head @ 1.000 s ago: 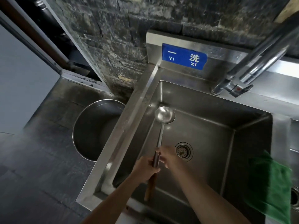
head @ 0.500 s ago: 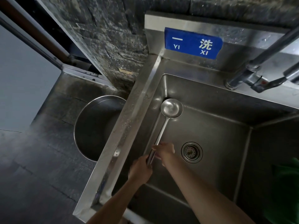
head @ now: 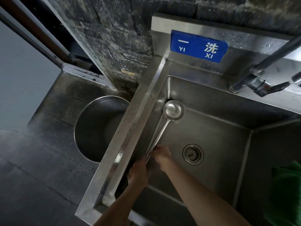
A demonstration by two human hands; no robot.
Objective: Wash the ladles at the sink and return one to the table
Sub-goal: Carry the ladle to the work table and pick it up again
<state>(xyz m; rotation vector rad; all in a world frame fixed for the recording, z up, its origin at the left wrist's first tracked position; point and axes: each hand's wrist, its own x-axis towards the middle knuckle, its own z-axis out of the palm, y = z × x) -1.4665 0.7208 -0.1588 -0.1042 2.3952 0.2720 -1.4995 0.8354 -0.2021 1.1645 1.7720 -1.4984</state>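
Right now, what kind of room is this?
Probably a restaurant or canteen kitchen's washing-up area: a deep steel sink, a blue wash-station sign above it, and a big metal pot standing beside it.

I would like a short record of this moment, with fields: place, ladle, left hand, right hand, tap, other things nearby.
place: steel sink, seen from above
ladle: ladle inside the basin, bowl facing up near the back left corner, handle running toward the person
left hand: left hand grips the lower handle
right hand: right hand holds the shaft just above the left
tap: tap at the back right; no water visible
other things nearby: drain; blue sign; round metal pot left of the sink; green cloth at right
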